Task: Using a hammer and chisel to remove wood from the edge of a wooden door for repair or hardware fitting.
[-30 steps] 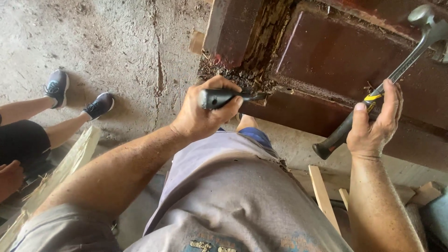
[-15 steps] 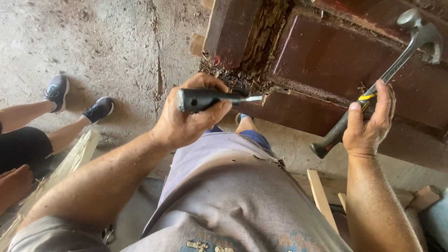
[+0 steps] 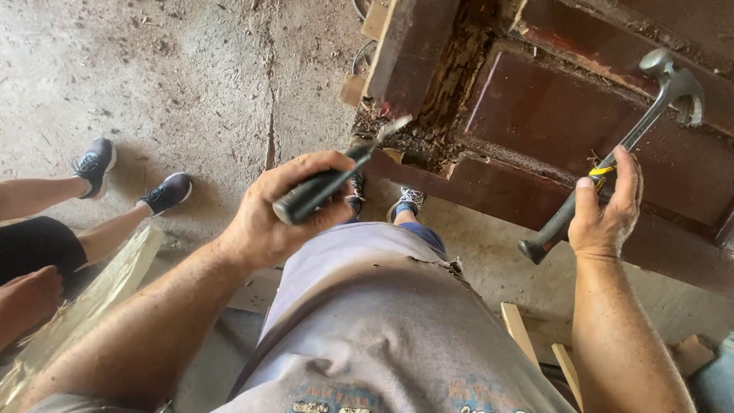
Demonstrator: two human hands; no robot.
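Head view: a dark red door (image 3: 581, 130) with a rotted frame fills the frame from 12 to 3 o'clock. At 3 o'clock the right hand (image 3: 605, 214) grips a hammer (image 3: 612, 160), head raised. At centre the left hand (image 3: 279, 206) closes around a chisel (image 3: 336, 180), blade touching the rot. Another person's shoes (image 3: 130, 176) stand at 9 o'clock.

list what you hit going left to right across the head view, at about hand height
another person's knee → their dark shoes → left hand gripping a black-handled chisel → rotted corner of the dark red door → right hand holding a claw hammer
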